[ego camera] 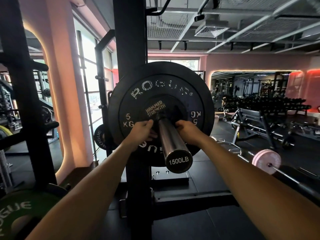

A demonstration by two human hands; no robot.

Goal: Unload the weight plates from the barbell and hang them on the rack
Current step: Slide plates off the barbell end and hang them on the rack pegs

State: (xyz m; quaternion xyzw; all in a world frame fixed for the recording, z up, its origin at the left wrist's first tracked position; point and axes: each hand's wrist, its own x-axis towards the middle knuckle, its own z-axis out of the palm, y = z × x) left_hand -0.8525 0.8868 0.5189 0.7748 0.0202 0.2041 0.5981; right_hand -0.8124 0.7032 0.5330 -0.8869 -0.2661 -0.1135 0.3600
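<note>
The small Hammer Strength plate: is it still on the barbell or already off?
On. The barbell sleeve passes through the small plate, which both hands grip.

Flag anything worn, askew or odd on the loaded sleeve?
The white ROGUE lettering on the 5 kg plate is chipped and patchy, worn rather than damaged. The small Hammer Strength plate sits flush in front of it on the barbell sleeve. Nothing looks askew. Both hands, left hand, right hand, grip that small plate.

My barbell sleeve (170, 135) is smooth, glossy metal; the black plates (161, 84) look matt rubber, their white lettering worn.
</note>
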